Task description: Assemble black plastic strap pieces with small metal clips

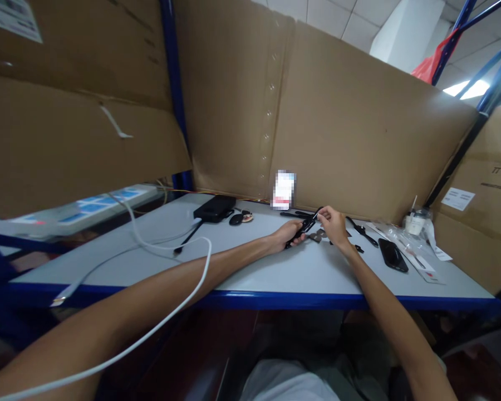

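Clearly, a tall sheet of brown cardboard (359,128) stands along the far edge of a pale grey desk (254,275). A long white cable (207,256) loops in front of the left forearm (236,257). Toward the desk's far left corner lies a boxy black case (215,208). Near its right edge is a black smartphone (393,255), face details unclear. Past the desk's middle, the left hand (288,233) curls its fingers around the lower end of a slim, glossy black object (308,224); the right hand (334,224) pinches its upper end between thumb and fingertips. Working well here probably calls for a steady left grip, a light right pinch, and staying low over the desk. Fingers cover both ends, so what the object is cannot be told; an upright lit rectangle (283,190) behind is pixelated.
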The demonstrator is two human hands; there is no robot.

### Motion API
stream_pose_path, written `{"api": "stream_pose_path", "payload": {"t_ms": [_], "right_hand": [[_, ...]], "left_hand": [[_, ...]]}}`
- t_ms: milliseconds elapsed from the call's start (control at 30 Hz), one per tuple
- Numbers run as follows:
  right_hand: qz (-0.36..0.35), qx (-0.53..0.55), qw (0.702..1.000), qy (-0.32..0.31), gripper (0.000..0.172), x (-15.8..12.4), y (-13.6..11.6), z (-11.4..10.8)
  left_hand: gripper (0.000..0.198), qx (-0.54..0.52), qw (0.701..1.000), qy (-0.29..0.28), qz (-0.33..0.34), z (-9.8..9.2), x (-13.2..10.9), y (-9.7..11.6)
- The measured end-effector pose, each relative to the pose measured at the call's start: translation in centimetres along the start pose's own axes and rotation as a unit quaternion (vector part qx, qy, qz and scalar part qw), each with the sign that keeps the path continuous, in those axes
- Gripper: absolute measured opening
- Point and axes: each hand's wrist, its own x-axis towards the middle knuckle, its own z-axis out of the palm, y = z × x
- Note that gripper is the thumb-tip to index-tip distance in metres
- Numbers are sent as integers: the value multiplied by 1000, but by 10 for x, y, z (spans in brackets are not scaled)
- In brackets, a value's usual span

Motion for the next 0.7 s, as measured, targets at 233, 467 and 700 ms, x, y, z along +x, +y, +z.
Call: {"api": "stream_pose_path", "payload": {"t_ms": [233,467,700], "right_hand": [[105,137,985,-31,28,6,10,3],[96,10,995,17,18,12,25,-7],[204,-211,951,-97,13,8,44,-13]], "left_hand": [[17,12,1000,-11,4,0,-2,2],[18,16,999,35,8,5,-5,4],[18,-22,997,72,16,4,-4,3]]}}
